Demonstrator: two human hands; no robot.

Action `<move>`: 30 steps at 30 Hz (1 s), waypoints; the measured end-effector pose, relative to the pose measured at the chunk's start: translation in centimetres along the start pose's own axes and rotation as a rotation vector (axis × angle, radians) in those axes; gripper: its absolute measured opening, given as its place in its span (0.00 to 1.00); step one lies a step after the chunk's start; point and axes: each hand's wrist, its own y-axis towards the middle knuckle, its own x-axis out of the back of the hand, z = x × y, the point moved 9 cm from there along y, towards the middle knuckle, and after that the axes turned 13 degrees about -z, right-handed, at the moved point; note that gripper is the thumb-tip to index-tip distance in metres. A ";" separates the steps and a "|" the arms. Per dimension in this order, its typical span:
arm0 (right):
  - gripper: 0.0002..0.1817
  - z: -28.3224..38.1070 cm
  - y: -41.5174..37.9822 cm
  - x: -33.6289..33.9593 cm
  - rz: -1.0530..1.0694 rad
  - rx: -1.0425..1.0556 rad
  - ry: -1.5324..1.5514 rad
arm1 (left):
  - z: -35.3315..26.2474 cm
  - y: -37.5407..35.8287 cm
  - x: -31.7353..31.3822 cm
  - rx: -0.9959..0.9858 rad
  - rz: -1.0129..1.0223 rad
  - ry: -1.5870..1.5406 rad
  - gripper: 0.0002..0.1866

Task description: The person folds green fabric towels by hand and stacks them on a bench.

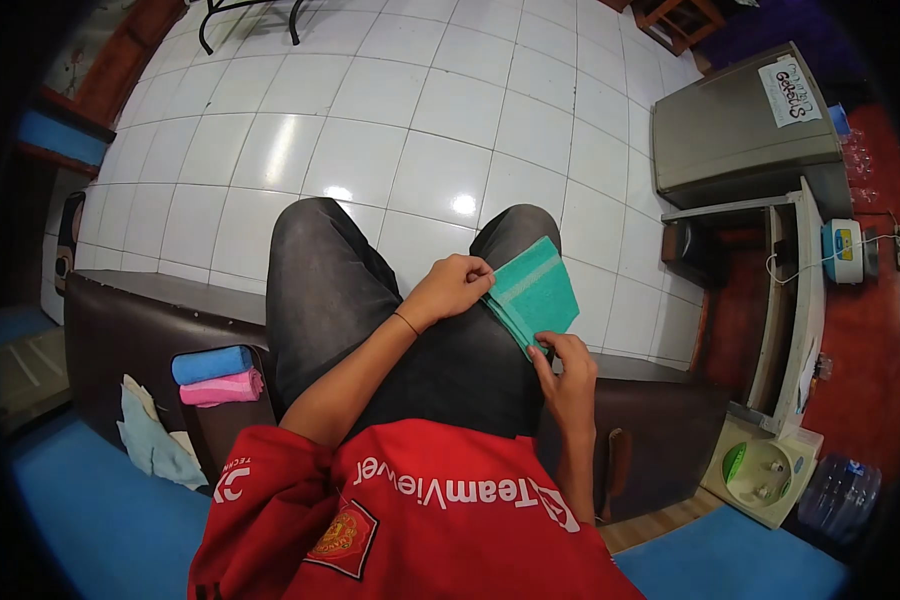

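A folded green cloth with a paler stripe lies over the thigh on the right side of the view. My left hand pinches its left corner between thumb and fingers. At its lower edge, my right hand holds the near corner, thumb and index finger closed on it. Several layers show along the cloth's lower left edge. On the brown seat to the left, a rolled blue cloth rests against a rolled pink cloth.
Light blue and cream cloths hang at the seat's left part. A grey fridge stands at the upper right, beside an open shelf. A water bottle and a beige fan-like device are at the lower right.
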 end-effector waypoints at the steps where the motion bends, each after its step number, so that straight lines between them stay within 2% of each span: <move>1: 0.05 -0.1 0.0 -0.1 0.000 0.000 0.001 | 0.0 0.0 0.1 -0.007 -0.008 -0.001 0.14; 7: 0.03 -0.1 0.1 -0.4 -0.011 0.027 -0.042 | 0.6 -0.2 -0.4 0.075 0.010 -0.080 0.14; 10: 0.03 -0.5 0.1 -0.5 -0.008 -0.068 -0.036 | 1.0 -0.2 -0.4 0.107 0.004 -0.145 0.14; 15: 0.02 1.1 -0.6 -0.8 0.017 0.051 -0.151 | 1.5 -0.1 -0.7 0.108 0.020 -0.125 0.13; 21: 0.05 1.5 -0.7 -0.8 0.052 0.056 -0.149 | 1.5 -0.4 -0.9 0.109 0.058 -0.057 0.12; 23: 0.06 1.7 -0.7 -0.7 0.056 0.046 -0.141 | 1.1 -0.1 -0.6 -0.052 -0.014 0.085 0.12; 27: 0.08 1.0 -1.0 -0.8 0.038 0.039 -0.110 | 0.5 -0.5 -0.2 -0.065 -0.085 0.072 0.12; 30: 0.07 0.2 -1.0 -0.8 0.051 -0.005 -0.068 | -0.2 -0.4 -0.1 -0.174 -0.125 0.111 0.14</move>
